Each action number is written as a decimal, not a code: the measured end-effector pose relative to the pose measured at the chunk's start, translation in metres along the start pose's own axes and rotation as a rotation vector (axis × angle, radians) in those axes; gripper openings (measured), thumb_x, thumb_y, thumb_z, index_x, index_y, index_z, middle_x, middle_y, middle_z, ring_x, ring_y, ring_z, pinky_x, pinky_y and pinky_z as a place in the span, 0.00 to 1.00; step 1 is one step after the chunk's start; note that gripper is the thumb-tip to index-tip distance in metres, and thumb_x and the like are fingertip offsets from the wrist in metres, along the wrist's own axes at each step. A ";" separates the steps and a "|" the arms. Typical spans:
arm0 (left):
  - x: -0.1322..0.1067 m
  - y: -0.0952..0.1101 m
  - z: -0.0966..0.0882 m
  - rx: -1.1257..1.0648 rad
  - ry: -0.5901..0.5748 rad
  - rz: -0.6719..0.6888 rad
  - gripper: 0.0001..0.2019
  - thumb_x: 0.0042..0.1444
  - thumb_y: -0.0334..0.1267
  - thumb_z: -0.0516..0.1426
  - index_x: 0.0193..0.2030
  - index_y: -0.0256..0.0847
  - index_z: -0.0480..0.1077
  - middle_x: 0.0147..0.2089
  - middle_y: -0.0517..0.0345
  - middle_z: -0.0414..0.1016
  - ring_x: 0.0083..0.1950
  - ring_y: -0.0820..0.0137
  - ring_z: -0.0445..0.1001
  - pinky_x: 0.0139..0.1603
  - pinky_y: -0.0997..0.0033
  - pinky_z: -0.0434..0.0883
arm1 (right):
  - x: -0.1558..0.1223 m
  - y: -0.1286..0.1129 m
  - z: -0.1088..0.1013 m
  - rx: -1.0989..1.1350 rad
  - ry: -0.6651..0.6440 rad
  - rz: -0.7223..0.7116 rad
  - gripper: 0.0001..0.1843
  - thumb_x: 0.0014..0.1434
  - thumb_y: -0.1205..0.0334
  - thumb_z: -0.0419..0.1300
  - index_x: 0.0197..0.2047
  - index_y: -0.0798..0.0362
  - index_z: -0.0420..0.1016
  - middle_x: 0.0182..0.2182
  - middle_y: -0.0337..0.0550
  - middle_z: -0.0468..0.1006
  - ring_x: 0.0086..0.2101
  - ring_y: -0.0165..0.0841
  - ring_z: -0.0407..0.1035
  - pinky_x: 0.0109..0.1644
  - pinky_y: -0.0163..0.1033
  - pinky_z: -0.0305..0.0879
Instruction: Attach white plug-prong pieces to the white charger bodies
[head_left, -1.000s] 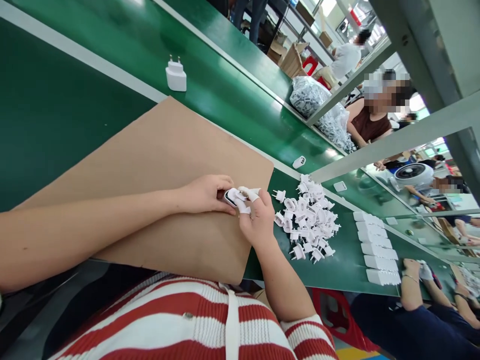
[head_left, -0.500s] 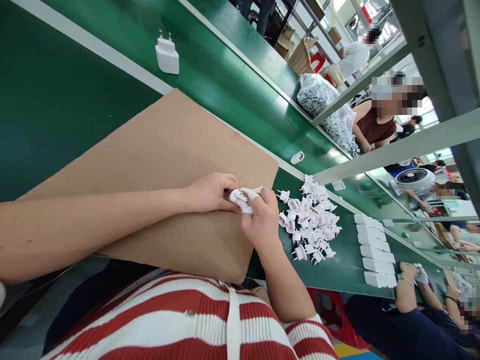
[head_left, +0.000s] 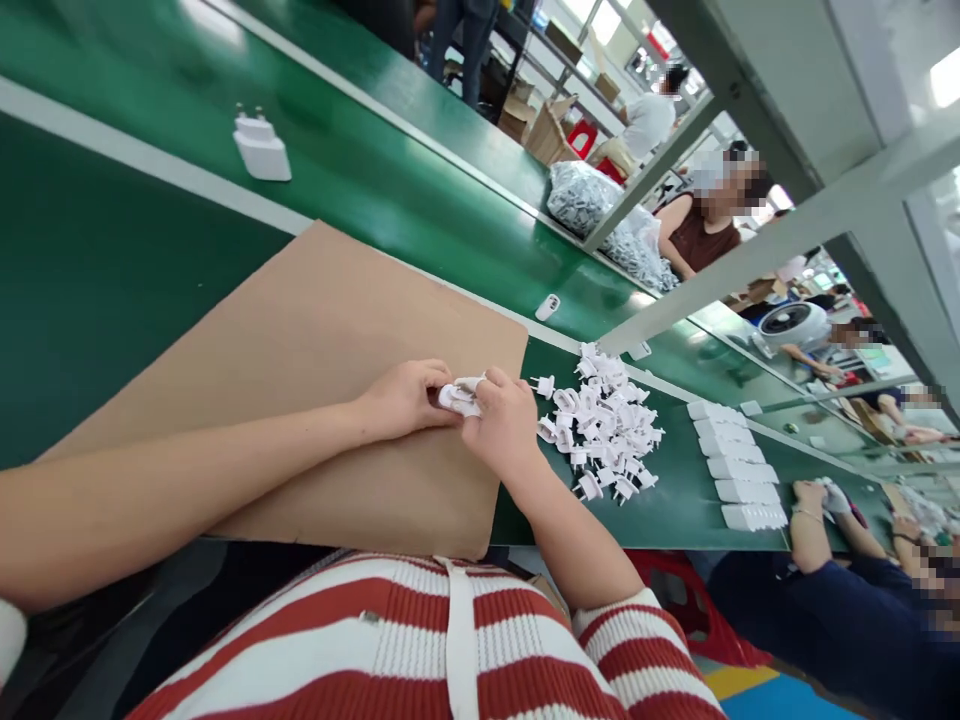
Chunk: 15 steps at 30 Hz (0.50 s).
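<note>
A white charger piece [head_left: 456,399] is held between both hands above the brown cardboard sheet [head_left: 360,300]. My left hand [head_left: 409,397] closes its thumb and fingers on the piece's left side. From the right, my right hand [head_left: 504,418] pinches the same piece, with its fingers over the upper end. White coverings sit on some right-hand fingertips. The fingers hide much of the piece. Just right of my right hand lies a heap of loose white plug heads [head_left: 607,420] with metal pins.
An assembled white charger [head_left: 261,148] stands on the green conveyor belt [head_left: 405,180], with another white charger piece [head_left: 548,307] farther along. White charger bodies [head_left: 735,465] are lined up right of the heap. A metal post [head_left: 660,315] crosses the far side. A co-worker's arm [head_left: 810,525] rests at the right.
The view has shifted, so the scene sits farther left. My right fingers have curled closer over the charger piece, which both hands still hold.
</note>
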<state>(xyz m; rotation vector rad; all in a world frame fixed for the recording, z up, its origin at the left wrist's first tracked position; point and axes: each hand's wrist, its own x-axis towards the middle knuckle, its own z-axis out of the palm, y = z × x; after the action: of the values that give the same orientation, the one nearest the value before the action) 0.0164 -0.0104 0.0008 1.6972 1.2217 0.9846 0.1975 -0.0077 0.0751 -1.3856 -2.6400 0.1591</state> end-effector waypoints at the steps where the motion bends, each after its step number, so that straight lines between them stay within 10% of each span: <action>1: 0.000 0.000 0.001 0.016 0.009 -0.005 0.20 0.51 0.58 0.66 0.28 0.42 0.76 0.36 0.56 0.75 0.36 0.65 0.74 0.38 0.66 0.67 | 0.001 -0.001 -0.001 -0.002 -0.015 -0.010 0.08 0.53 0.70 0.61 0.36 0.51 0.77 0.35 0.43 0.73 0.34 0.35 0.65 0.45 0.43 0.58; 10: -0.002 0.013 -0.005 0.138 -0.028 -0.036 0.17 0.45 0.63 0.65 0.30 0.54 0.82 0.39 0.55 0.82 0.42 0.51 0.82 0.45 0.53 0.79 | 0.002 0.004 -0.020 0.083 -0.119 -0.012 0.10 0.58 0.63 0.67 0.45 0.50 0.82 0.44 0.42 0.81 0.44 0.38 0.74 0.52 0.47 0.62; 15: 0.009 -0.023 -0.015 0.278 -0.002 -0.003 0.09 0.32 0.67 0.61 0.25 0.84 0.78 0.37 0.82 0.84 0.40 0.46 0.85 0.35 0.49 0.82 | -0.004 0.002 -0.011 0.018 0.001 -0.157 0.11 0.65 0.63 0.63 0.50 0.51 0.81 0.50 0.46 0.83 0.50 0.41 0.76 0.54 0.50 0.66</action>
<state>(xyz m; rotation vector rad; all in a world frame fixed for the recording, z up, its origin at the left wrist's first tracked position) -0.0029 0.0055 -0.0136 1.9067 1.4117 0.8405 0.2034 -0.0102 0.0854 -1.1664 -2.7249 0.1622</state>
